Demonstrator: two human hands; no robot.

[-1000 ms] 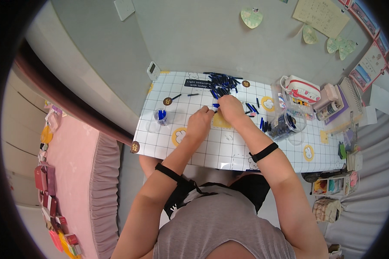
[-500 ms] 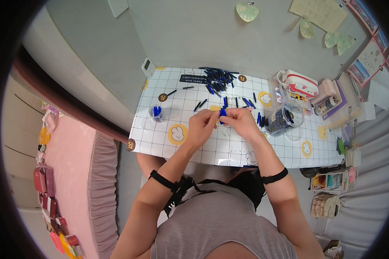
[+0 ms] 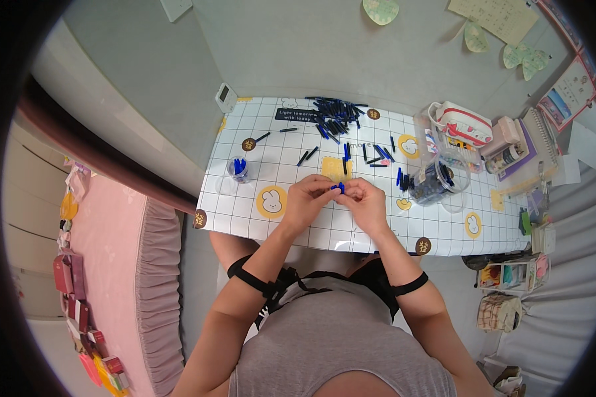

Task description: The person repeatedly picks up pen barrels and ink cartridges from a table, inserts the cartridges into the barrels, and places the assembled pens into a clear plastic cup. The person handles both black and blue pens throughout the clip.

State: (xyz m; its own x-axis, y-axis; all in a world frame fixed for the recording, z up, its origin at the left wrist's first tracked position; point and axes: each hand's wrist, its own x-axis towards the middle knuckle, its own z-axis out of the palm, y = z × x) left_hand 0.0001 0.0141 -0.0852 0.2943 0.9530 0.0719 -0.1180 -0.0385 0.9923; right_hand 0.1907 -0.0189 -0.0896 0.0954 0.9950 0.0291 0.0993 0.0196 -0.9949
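Head view: both hands meet over the near middle of the white gridded table (image 3: 291, 218), fingertips pinched together on one small blue pen (image 3: 338, 188). Left hand (image 3: 309, 198) is curled, thumb and fingers closed on the pen's left end; right hand (image 3: 366, 202) is closed on its right end. Whether it's a cap, barrel or refill going together is too small to tell. A pile of pens (image 3: 336, 112) lies at the far edge, loose pens (image 3: 376, 155) are scattered mid-table, a clear tub (image 3: 437, 182) of dark pieces sits just right of the hands, and a small cup (image 3: 238, 169) with blue bits is off to the left. To do this step well, I'd judge: keep the two parts in line, grip close to the joint, push straight rather than at an angle, and work low over the table so a slipped part lands near and doesn't roll into the loose pens.
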